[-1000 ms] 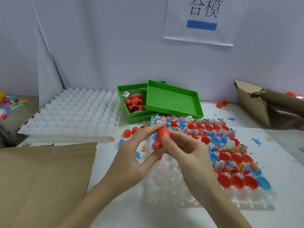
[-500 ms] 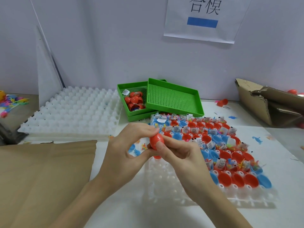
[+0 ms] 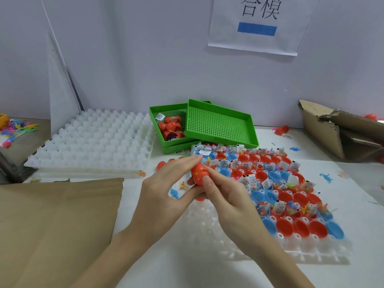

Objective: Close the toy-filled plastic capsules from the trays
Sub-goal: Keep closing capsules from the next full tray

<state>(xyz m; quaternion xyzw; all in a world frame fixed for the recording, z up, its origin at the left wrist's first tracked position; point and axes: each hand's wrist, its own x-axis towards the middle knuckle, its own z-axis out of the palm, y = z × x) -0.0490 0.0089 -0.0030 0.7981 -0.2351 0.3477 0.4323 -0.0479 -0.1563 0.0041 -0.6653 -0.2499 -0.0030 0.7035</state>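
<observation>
Both hands are holding one red capsule (image 3: 200, 173) above the white tray (image 3: 228, 242): the left hand (image 3: 166, 190) is pinching its far half, the right hand (image 3: 226, 196) its near half. The seam is showing something yellow (maybe the toy), so it is better to tuck that in and press the halves straight together.

A white paper sign (image 3: 257, 26) hangs on the wall, and it bears two large black Chinese characters, 合模, with the top of both cut off by the picture's upper edge. Under the characters a solid blue bar is printed on the same sheet, with no writing on it. Small white labels (image 3: 251, 180) with black print lie on the toy packets in the tray, and another such label (image 3: 159, 116) lies in the green tray at the back; their print is too small to read.
</observation>
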